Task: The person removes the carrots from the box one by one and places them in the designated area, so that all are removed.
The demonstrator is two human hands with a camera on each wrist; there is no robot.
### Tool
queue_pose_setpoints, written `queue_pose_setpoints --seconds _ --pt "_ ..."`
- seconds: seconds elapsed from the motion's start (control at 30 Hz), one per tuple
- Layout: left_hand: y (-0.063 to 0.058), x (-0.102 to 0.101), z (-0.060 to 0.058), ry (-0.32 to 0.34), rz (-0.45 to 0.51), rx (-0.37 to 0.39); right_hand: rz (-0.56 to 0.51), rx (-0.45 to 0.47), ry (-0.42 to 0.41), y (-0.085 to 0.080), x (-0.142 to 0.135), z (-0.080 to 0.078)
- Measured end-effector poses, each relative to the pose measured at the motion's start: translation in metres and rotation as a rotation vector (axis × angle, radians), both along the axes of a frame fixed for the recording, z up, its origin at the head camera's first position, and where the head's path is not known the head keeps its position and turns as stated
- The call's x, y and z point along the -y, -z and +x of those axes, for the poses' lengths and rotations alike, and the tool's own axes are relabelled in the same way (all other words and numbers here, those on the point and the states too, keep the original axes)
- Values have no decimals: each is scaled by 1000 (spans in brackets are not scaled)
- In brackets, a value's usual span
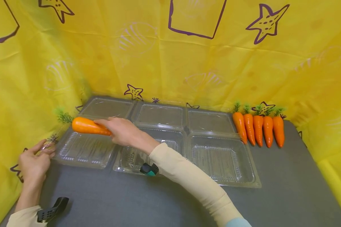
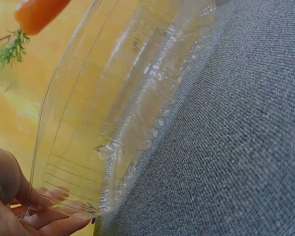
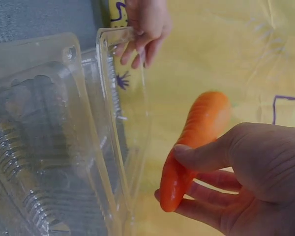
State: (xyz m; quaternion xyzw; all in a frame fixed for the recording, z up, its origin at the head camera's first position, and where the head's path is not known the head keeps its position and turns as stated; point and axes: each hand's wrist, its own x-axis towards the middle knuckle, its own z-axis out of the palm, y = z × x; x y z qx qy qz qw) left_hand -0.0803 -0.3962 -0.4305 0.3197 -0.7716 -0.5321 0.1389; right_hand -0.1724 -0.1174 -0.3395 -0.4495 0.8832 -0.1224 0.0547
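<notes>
My right hand (image 1: 122,130) grips an orange toy carrot (image 1: 86,126) by its narrow end, holding it above the leftmost clear plastic container (image 1: 85,154). The carrot's green leafy top (image 1: 63,116) points left, and the right wrist view shows the thumb and fingers around the tip. My left hand (image 1: 35,164) is at that container's left corner; in the left wrist view its fingers (image 2: 64,223) pinch the rim of the clear plastic (image 2: 113,98). Seen through the plastic, some of those fingertips are blurred.
Two more clear containers, a middle one (image 1: 125,157) and a right one (image 1: 224,183), stand alongside with lids (image 1: 211,121) folded back. Several carrots (image 1: 258,130) lie in a row at the right on the grey table (image 1: 295,189). Yellow patterned cloth (image 1: 159,63) surrounds the table.
</notes>
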Motion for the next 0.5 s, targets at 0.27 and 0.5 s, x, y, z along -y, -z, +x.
queue_pose_setpoints --seconds 0.27,0.5 --pt "0 0 -1 -10 -17 -7 -26 -14 2 5 -8 5" --pt "0 -2 1 -34 -128 51 -57 6 4 9 -17 6"
